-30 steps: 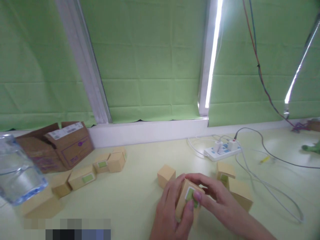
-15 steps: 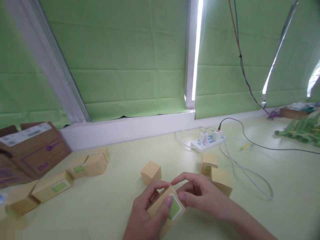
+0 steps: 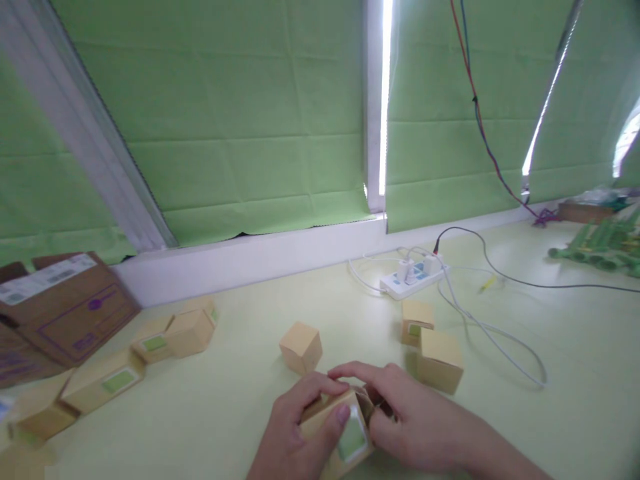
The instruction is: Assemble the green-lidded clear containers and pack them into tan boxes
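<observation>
Item 1: small tan cardboard box with a green label (image 3: 345, 437), at 6 o'clock on the pale yellow-green tabletop (image 3: 240, 393), close to me. I hold it in both hands, tilted, label side facing up towards the camera. One end looks open, with a flap showing under my fingers, though I cannot tell this for certain.

Item 2: my left hand (image 3: 293, 433). Clenched around the box's left side, thumb pressed along the label edge, fingers curled over the top.

Item 3: my right hand (image 3: 407, 417). Grasping the box's right end, fingertips meeting the left hand's over the top edge.

Item 4: loose tan cardboard boxes of the same kind. One plain box (image 3: 301, 347) at 12 o'clock just beyond my hands; a pair (image 3: 433, 347) touching each other at 2 o'clock; a row of labelled boxes (image 3: 150, 343) at 10 o'clock.

Item 5: large brown corrugated shipping carton (image 3: 65, 307), 9 o'clock, at the wall.

Item 6: white power strip with plugged adapters (image 3: 413, 280), 1 o'clock, trailing white and black cables (image 3: 500, 340) across the table to 3 o'clock.

Risk, in my judgement: the thin card could crease or the flap tear if my thumbs press too hard. The tilted box could also slip from between my palms and knock the plain box just beyond it.
</observation>
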A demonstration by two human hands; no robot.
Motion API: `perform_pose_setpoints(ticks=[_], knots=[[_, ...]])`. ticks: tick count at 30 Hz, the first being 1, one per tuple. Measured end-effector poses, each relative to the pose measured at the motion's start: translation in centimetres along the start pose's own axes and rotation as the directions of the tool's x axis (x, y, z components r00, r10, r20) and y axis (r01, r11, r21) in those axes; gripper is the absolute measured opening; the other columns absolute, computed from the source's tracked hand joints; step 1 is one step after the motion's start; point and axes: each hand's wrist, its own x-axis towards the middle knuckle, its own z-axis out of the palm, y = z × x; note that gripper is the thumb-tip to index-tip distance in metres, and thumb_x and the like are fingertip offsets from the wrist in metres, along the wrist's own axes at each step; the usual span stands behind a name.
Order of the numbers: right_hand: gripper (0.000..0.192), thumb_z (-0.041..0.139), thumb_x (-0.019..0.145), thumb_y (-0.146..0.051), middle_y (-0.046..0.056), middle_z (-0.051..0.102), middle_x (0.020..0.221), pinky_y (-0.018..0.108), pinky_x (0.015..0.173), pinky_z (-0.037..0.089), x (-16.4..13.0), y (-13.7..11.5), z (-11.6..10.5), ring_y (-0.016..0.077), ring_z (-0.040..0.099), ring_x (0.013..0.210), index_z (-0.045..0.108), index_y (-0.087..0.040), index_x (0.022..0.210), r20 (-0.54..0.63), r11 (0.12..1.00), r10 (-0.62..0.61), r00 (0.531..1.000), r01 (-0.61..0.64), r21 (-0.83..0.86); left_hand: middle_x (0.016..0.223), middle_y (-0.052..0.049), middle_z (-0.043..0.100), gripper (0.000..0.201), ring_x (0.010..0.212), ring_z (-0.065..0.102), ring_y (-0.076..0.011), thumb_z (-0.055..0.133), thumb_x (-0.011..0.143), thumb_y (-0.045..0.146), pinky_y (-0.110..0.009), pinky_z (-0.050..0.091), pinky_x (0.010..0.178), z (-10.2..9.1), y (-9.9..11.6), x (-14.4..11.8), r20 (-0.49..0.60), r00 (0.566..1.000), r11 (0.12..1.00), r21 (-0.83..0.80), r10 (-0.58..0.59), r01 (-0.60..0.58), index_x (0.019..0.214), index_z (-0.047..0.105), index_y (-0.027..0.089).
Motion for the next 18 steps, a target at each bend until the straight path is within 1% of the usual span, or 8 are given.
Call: perform_pose_setpoints(ticks=[2, 3, 6, 8, 10, 13, 16, 18], knots=[[0.053, 0.053, 0.086, -0.015, 0.006, 0.072, 0.115, 0.037, 0.09, 0.05, -0.1, 0.0, -0.2, 0.0259, 0.064, 0.106, 0.059, -0.03, 0.136, -0.023, 0.999, -0.03, 0.999, 0.029, -0.016, 0.089, -0.005, 0.078, 0.024, 0.085, 0.069, -0.0252, 0.072, 0.08, 0.044, -0.028, 0.048, 0.078, -0.1, -0.1, 0.1, 0.003, 0.999, 0.998, -0.057, -0.032, 0.032, 0.087, 0.075, 0.021], [0.051, 0.05, 0.086, -0.014, 0.006, 0.071, 0.116, 0.039, 0.092, 0.05, 0.0, 0.1, -0.3, 0.0263, 0.064, 0.108, 0.061, -0.028, 0.134, -0.03, 0.999, -0.032, 0.999, 0.032, 0.012, 0.088, -0.005, 0.077, 0.026, 0.084, 0.069, -0.0249, 0.072, 0.08, 0.045, -0.028, 0.048, 0.077, -0.2, -0.1, 0.1, -0.002, 0.999, 0.994, -0.094, -0.051, 0.051, 0.087, 0.075, 0.021], [0.044, 0.038, 0.09, -0.014, 0.007, 0.072, 0.099, 0.036, 0.077, 0.056, 0.4, 0.6, -0.3, 0.0225, 0.072, 0.084, 0.063, -0.02, 0.125, -0.039, 0.974, 0.027, 0.999, -0.017, 0.227, 0.078, -0.003, 0.075, 0.031, 0.077, 0.066, -0.0214, 0.072, 0.079, 0.051, -0.025, 0.046, 0.071, -0.5, 0.3, 0.3, -0.061, 0.993, 0.973, -0.211, -0.104, 0.089, 0.083, 0.077, 0.021], [0.042, 0.032, 0.092, -0.013, 0.004, 0.069, 0.086, 0.033, 0.067, 0.056, 0.7, 0.7, -0.2, 0.0195, 0.07, 0.069, 0.062, -0.019, 0.122, -0.075, 0.954, 0.044, 0.996, -0.02, 0.3, 0.075, -0.001, 0.073, 0.032, 0.073, 0.063, -0.0191, 0.073, 0.078, 0.052, -0.024, 0.045, 0.069, -0.7, 0.6, 0.4, -0.111, 0.984, 0.954, -0.281, -0.138, 0.102, 0.083, 0.078, 0.021], [0.039, 0.034, 0.095, -0.014, 0.002, 0.067, 0.086, 0.032, 0.07, 0.054, 0.8, 0.6, 0.0, 0.019, 0.067, 0.074, 0.062, -0.022, 0.12, -0.164, 0.977, -0.01, 0.986, 0.045, 0.209, 0.075, -0.001, 0.073, 0.032, 0.072, 0.062, -0.0176, 0.076, 0.076, 0.051, -0.022, 0.044, 0.067, -0.7, 0.9, 0.5, -0.132, 0.975, 0.925, -0.359, -0.182, 0.124, 0.086, 0.077, 0.021], [0.032, 0.038, 0.099, -0.016, 0.002, 0.068, 0.1, 0.031, 0.083, 0.049, 0.9, 0.3, 0.5, 0.0189, 0.064, 0.092, 0.062, -0.026, 0.118, -0.267, 0.984, -0.158, 0.951, 0.175, 0.041, 0.08, -0.001, 0.074, 0.033, 0.077, 0.063, -0.0183, 0.075, 0.078, 0.049, -0.022, 0.045, 0.068, -0.5, 1.2, 0.6, -0.129, 0.958, 0.86, -0.483, -0.258, 0.167, 0.092, 0.076, 0.02], [0.031, 0.04, 0.101, -0.017, 0.003, 0.067, 0.108, 0.031, 0.091, 0.047, 1.1, 0.4, 1.1, 0.0193, 0.062, 0.101, 0.062, -0.028, 0.119, -0.282, 0.965, -0.252, 0.926, 0.263, 0.0, 0.089, -0.003, 0.076, 0.035, 0.084, 0.065, -0.0198, 0.071, 0.083, 0.049, -0.023, 0.048, 0.074, -0.4, 1.4, 0.6, -0.146, 0.936, 0.797, -0.575, -0.32, 0.183, 0.099, 0.076, 0.019], [0.033, 0.04, 0.102, -0.018, 0.004, 0.067, 0.108, 0.032, 0.092, 0.046, 1.2, 0.6, 1.3, 0.0201, 0.062, 0.103, 0.062, -0.03, 0.123, -0.271, 0.961, -0.268, 0.925, 0.276, -0.008, 0.098, -0.005, 0.078, 0.038, 0.089, 0.066, -0.0213, 0.07, 0.084, 0.049, -0.025, 0.049, 0.078, -0.4, 1.4, 0.7, -0.145, 0.923, 0.761, -0.618, -0.356, 0.197, 0.105, 0.077, 0.018]])
